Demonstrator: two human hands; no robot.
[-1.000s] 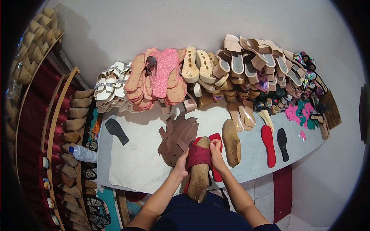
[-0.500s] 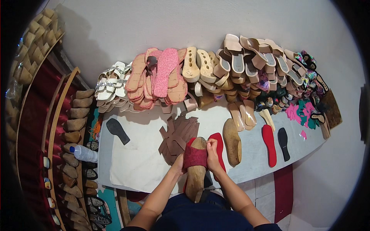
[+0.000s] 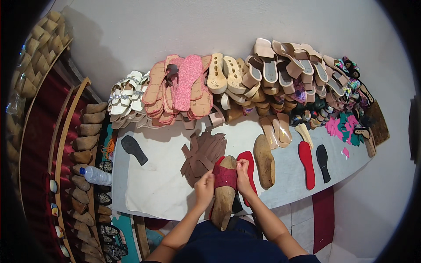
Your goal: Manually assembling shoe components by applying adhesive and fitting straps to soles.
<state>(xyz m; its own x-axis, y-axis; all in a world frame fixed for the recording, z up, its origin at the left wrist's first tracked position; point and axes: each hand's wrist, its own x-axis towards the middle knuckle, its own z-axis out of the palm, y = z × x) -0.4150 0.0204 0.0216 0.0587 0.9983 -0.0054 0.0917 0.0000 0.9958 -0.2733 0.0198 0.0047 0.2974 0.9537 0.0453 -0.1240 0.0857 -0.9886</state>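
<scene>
A wooden shoe last (image 3: 222, 206) stands at the near edge of the table against my body, its toe pointing away. Across its front part lies a dark red strap (image 3: 225, 178). Part of a red sole shows along the last's left edge. My left hand (image 3: 204, 189) is closed with its fingertips at the left edge of the strap. My right hand (image 3: 244, 176) pinches the strap's right edge. Just beyond that hand lies a red insole (image 3: 248, 163), partly covered by it. A second wooden last (image 3: 264, 164) rests to the right.
Brown strips (image 3: 203, 153) lie piled beyond my left hand. A black sole (image 3: 134, 149) is at the left; a red insole (image 3: 306, 165) and black sole (image 3: 323, 164) are at the right. Sandals (image 3: 269, 65) and pink soles (image 3: 189, 83) line the wall. A lasts rack (image 3: 87, 142) stands left.
My left hand has shifted up from the last's side, its fingertips now at the strap's left edge. The right hand has moved only slightly, still at the right edge.
</scene>
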